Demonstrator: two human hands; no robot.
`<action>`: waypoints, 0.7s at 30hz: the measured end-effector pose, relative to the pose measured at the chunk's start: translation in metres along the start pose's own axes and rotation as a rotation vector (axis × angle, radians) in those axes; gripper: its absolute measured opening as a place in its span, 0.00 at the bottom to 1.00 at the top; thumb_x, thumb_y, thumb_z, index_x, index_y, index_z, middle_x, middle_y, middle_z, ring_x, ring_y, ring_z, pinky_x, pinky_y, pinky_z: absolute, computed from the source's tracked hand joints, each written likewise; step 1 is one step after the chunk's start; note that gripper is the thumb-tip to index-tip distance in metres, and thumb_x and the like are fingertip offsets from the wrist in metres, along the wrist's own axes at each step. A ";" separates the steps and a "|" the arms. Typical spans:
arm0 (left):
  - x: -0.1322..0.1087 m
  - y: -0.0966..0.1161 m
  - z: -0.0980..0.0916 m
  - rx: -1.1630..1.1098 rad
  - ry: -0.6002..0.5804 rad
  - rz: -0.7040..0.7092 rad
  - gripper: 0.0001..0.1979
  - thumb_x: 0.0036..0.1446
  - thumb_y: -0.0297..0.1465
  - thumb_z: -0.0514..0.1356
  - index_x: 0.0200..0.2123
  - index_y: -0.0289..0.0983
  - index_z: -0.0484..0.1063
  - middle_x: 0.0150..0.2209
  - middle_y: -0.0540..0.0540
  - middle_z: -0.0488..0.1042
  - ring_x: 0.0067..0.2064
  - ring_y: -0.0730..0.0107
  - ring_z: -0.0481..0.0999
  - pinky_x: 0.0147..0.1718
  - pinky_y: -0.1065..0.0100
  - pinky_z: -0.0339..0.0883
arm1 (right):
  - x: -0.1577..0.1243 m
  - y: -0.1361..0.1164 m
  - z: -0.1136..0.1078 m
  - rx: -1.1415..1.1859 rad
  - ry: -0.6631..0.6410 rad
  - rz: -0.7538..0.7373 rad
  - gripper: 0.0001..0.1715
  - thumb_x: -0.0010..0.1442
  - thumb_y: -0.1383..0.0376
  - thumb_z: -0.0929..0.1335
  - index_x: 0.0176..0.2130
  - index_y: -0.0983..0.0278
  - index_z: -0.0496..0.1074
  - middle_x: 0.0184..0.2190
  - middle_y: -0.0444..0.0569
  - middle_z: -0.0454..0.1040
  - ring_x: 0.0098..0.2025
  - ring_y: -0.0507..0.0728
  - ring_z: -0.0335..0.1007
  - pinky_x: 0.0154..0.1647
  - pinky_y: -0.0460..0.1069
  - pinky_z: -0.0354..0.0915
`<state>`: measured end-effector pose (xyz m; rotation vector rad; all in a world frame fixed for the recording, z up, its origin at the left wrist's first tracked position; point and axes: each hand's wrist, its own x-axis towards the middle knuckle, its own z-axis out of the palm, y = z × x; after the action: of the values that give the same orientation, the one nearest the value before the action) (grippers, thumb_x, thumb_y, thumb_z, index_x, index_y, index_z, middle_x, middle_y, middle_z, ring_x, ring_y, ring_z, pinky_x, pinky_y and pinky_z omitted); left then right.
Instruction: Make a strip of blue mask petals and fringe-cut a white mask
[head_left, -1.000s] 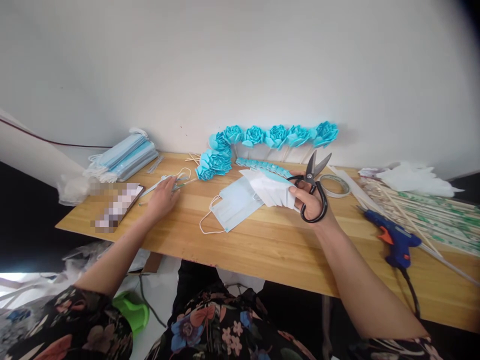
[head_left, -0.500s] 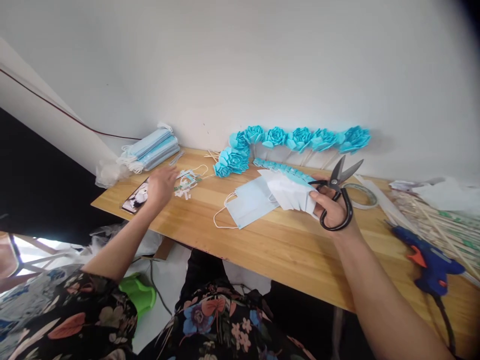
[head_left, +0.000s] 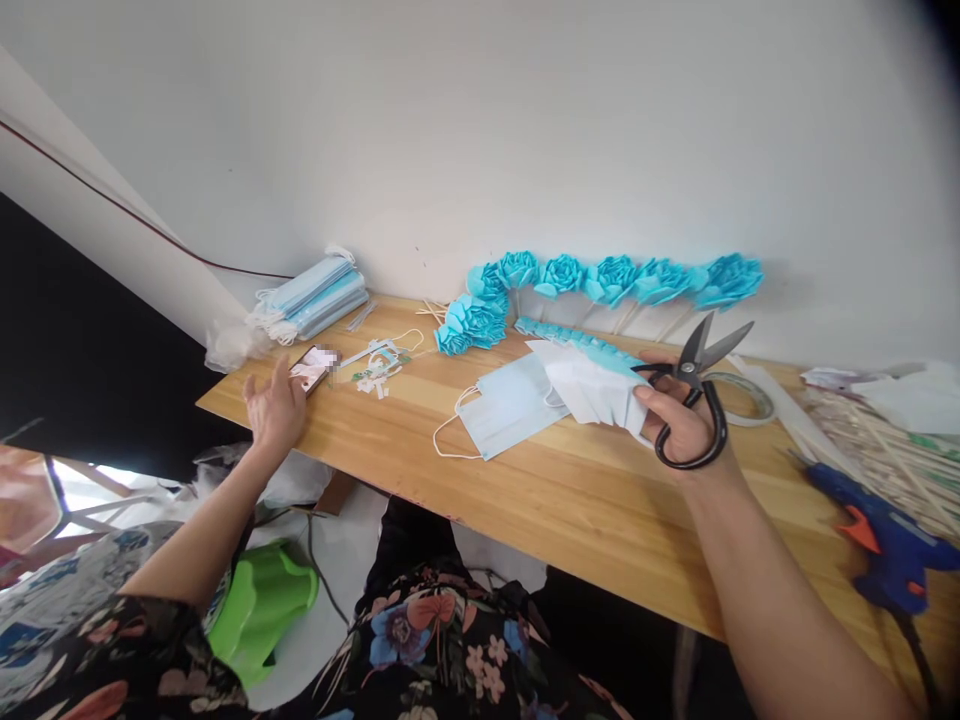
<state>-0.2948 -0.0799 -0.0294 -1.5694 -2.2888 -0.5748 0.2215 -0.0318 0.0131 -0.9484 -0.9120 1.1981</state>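
Observation:
My left hand (head_left: 276, 405) is at the near edge of a phone (head_left: 315, 366) lying on the table with its screen lit; the fingers are apart and seem to touch it, without gripping it. In my right hand (head_left: 684, 425) are black-handled scissors (head_left: 701, 370), looped over the fingers with their blades spread and pointing up. The same hand pinches a pleated strip of blue and white fabric (head_left: 600, 385) between thumb and fingers. Partly under the strip lies a flat light-blue face mask (head_left: 504, 408) with white ear loops. Several blue fabric flowers (head_left: 611, 278) on sticks lean against the wall.
A stack of face masks (head_left: 311, 298) stands at the back left, with cut scraps (head_left: 379, 368) before it. To the right are a roll of tape (head_left: 750, 400), a blue glue gun (head_left: 889, 545) and thin sticks (head_left: 892, 450). Below the table is a green stool (head_left: 262, 605).
My left hand has moved left and toward me, to the phone's near edge; the phone now lies farther right and its screen picture differs. My right hand keeps hold of the scissors and strip.

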 end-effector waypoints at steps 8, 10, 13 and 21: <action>0.087 0.048 -0.004 -0.253 0.047 0.127 0.26 0.67 0.27 0.47 0.67 0.29 0.57 0.52 0.38 0.80 0.57 0.55 0.75 0.64 0.46 0.55 | -0.004 -0.006 0.003 -0.034 0.021 0.042 0.25 0.34 0.63 0.79 0.35 0.59 0.73 0.26 0.39 0.72 0.25 0.52 0.66 0.20 0.46 0.60; 0.096 0.066 -0.012 -0.376 0.133 0.138 0.25 0.66 0.26 0.52 0.65 0.31 0.59 0.51 0.41 0.80 0.54 0.56 0.75 0.60 0.48 0.61 | -0.005 -0.007 0.004 -0.029 0.019 0.051 0.25 0.34 0.63 0.79 0.35 0.58 0.73 0.26 0.39 0.72 0.24 0.52 0.66 0.20 0.46 0.61; 0.083 0.105 -0.020 -0.510 0.208 0.325 0.17 0.63 0.26 0.56 0.54 0.33 0.72 0.46 0.42 0.81 0.51 0.56 0.75 0.57 0.49 0.63 | -0.005 -0.008 0.005 -0.028 0.036 0.063 0.25 0.33 0.63 0.79 0.34 0.58 0.73 0.25 0.39 0.73 0.26 0.52 0.66 0.22 0.46 0.63; 0.006 0.203 -0.016 -0.639 -0.015 0.800 0.09 0.66 0.30 0.58 0.43 0.39 0.79 0.32 0.48 0.80 0.35 0.67 0.77 0.46 0.60 0.65 | -0.002 -0.004 0.003 -0.012 0.027 0.028 0.23 0.33 0.64 0.79 0.32 0.59 0.73 0.26 0.39 0.73 0.28 0.53 0.68 0.25 0.47 0.65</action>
<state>-0.1069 -0.0181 0.0180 -2.5502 -1.3070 -1.0937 0.2199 -0.0343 0.0172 -0.9872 -0.8882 1.2018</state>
